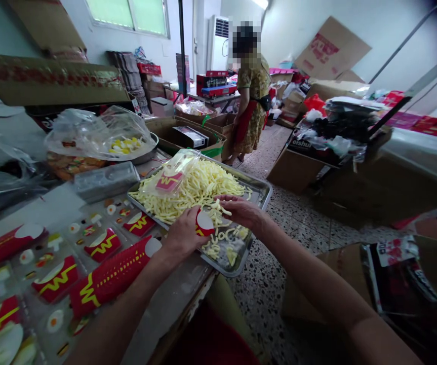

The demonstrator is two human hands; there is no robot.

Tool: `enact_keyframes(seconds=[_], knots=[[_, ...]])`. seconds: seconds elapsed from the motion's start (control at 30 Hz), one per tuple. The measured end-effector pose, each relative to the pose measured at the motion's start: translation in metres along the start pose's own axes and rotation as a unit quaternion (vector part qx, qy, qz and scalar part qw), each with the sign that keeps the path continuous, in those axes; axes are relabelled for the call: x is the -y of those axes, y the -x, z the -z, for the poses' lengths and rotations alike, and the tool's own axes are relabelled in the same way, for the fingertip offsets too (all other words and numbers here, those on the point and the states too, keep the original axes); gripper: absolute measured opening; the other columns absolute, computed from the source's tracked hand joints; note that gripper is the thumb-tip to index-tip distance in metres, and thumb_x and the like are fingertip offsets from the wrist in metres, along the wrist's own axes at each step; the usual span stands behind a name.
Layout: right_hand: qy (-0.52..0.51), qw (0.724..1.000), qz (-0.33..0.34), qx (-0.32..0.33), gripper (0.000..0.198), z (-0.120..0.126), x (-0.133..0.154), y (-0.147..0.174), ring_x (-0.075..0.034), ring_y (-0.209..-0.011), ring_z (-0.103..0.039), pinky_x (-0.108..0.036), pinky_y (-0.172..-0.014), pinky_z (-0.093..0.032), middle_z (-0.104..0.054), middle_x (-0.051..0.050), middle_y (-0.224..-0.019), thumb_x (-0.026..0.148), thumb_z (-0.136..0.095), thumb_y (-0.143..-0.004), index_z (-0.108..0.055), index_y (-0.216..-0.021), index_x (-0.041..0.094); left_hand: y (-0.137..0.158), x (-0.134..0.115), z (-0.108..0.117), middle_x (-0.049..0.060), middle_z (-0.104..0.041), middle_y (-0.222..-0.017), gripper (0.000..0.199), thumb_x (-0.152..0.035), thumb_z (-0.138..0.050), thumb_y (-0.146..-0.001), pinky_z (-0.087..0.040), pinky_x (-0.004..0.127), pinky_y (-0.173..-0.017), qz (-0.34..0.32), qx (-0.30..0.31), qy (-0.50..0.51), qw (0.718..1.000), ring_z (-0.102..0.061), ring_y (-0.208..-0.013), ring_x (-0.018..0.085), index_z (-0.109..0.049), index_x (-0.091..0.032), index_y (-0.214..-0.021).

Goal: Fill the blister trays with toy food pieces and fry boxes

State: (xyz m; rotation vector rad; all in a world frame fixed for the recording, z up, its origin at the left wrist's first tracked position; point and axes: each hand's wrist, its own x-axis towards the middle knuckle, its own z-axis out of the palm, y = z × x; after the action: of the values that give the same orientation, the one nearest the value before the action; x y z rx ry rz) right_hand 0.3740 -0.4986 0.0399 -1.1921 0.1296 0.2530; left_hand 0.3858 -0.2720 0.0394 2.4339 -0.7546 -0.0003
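My left hand is closed around a small red-and-white fries carton, holding it over the near edge of a metal tray. Just right of the carton, my right hand has a few pale yellow fry-shaped pieces in its curled fingers. A large heap of the same pieces fills the far part of the tray, with loose ones scattered near my hands. On top of the heap lies a clear plastic package bearing a red carton print.
Clear packs with red cartons cover the table on the left, beside long stacks of nested cartons. Behind them sits a plastic bag with yellow-white pieces. A person stands beyond the tray; cardboard boxes line the right floor.
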Motion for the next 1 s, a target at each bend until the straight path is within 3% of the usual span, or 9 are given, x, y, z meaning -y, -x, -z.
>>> enact_keyframes(seconds=[0.1,0.17,0.3,0.43,0.5,0.6,0.8,0.87,1.0], knots=[[0.053,0.997,0.057,0.020,0.035,-0.010,-0.004,-0.004,-0.011,-0.069,-0.060,-0.021,-0.066,-0.049,-0.069,0.000,-0.083,0.035,-0.089,-0.071,-0.075,-0.099,0.019,-0.010,-0.003,-0.008,0.016,-0.063,-0.132,0.081,-0.030,-0.086,-0.064,-0.050,0.044,-0.104,-0.018,-0.017,0.051,0.998,-0.062,-0.121,0.032,-0.051,-0.014,-0.136],[0.138,0.981,0.134,0.018,0.029,-0.015,-0.008,-0.005,-0.013,-0.072,-0.061,-0.024,-0.071,-0.049,-0.070,-0.001,-0.084,0.039,-0.085,-0.076,-0.077,-0.095,0.020,-0.012,-0.002,-0.010,0.015,-0.064,-0.131,0.079,-0.027,-0.086,-0.063,-0.050,0.043,-0.104,-0.039,-0.025,0.084,0.995,-0.062,-0.119,0.030,-0.052,-0.015,-0.134],[0.336,0.892,0.301,-0.010,0.012,-0.025,-0.012,0.001,-0.019,-0.088,-0.064,-0.031,-0.081,-0.049,-0.071,-0.006,-0.094,0.029,-0.073,-0.088,-0.080,-0.089,0.020,-0.010,0.001,-0.015,0.015,-0.065,-0.130,0.079,-0.027,-0.086,-0.063,-0.050,0.044,-0.105,-0.057,-0.047,0.114,0.991,-0.062,-0.120,0.030,-0.052,-0.013,-0.133],[0.448,0.816,0.357,-0.080,0.013,-0.031,-0.012,0.008,-0.018,-0.084,-0.061,-0.029,-0.075,-0.046,-0.067,-0.006,-0.090,0.013,-0.071,-0.087,-0.081,-0.088,0.021,-0.011,0.003,-0.019,0.015,-0.064,-0.130,0.079,-0.029,-0.087,-0.063,-0.051,0.046,-0.104,-0.067,-0.059,0.118,0.989,-0.063,-0.120,0.031,-0.052,-0.015,-0.133],[0.460,0.814,0.341,-0.092,0.015,-0.032,-0.012,0.009,-0.015,-0.077,-0.060,-0.027,-0.069,-0.045,-0.067,-0.004,-0.085,0.007,-0.073,-0.083,-0.080,-0.090,0.019,-0.013,0.002,-0.021,0.014,-0.065,-0.129,0.078,-0.028,-0.087,-0.063,-0.051,0.046,-0.104,-0.081,-0.061,0.122,0.987,-0.063,-0.119,0.031,-0.052,-0.016,-0.132],[0.448,0.844,0.285,-0.078,0.026,-0.032,-0.008,0.008,-0.013,-0.068,-0.060,-0.024,-0.064,-0.044,-0.069,0.001,-0.079,0.002,-0.072,-0.079,-0.076,-0.099,0.018,-0.014,0.002,-0.023,0.013,-0.066,-0.128,0.077,-0.028,-0.087,-0.064,-0.052,0.045,-0.103,-0.088,-0.068,0.123,0.986,-0.064,-0.118,0.030,-0.053,-0.016,-0.132],[0.408,0.886,0.219,0.009,0.023,-0.027,0.004,0.011,-0.015,-0.080,-0.068,-0.024,-0.070,-0.050,-0.075,-0.003,-0.092,0.016,-0.069,-0.089,-0.071,-0.111,0.017,-0.010,0.011,-0.022,0.016,-0.064,-0.130,0.077,-0.030,-0.085,-0.066,-0.051,0.047,-0.105,-0.068,-0.056,0.117,0.989,-0.062,-0.121,0.032,-0.052,-0.013,-0.134],[0.420,0.880,0.220,0.037,0.028,-0.027,0.005,0.016,-0.016,-0.083,-0.068,-0.025,-0.072,-0.051,-0.075,-0.003,-0.095,0.014,-0.076,-0.081,-0.073,-0.109,0.018,-0.008,0.014,-0.020,0.015,-0.063,-0.132,0.077,-0.029,-0.085,-0.067,-0.050,0.046,-0.106,-0.069,-0.053,0.120,0.989,-0.062,-0.122,0.031,-0.052,-0.015,-0.135],[0.479,0.840,0.255,-0.006,0.028,-0.036,-0.001,0.020,-0.014,-0.077,-0.067,-0.024,-0.071,-0.049,-0.076,0.000,-0.092,0.003,-0.071,-0.078,-0.075,-0.099,0.020,-0.009,0.013,-0.018,0.014,-0.064,-0.132,0.077,-0.026,-0.084,-0.065,-0.050,0.046,-0.106,-0.082,-0.070,0.117,0.987,-0.062,-0.121,0.030,-0.052,-0.016,-0.134]])
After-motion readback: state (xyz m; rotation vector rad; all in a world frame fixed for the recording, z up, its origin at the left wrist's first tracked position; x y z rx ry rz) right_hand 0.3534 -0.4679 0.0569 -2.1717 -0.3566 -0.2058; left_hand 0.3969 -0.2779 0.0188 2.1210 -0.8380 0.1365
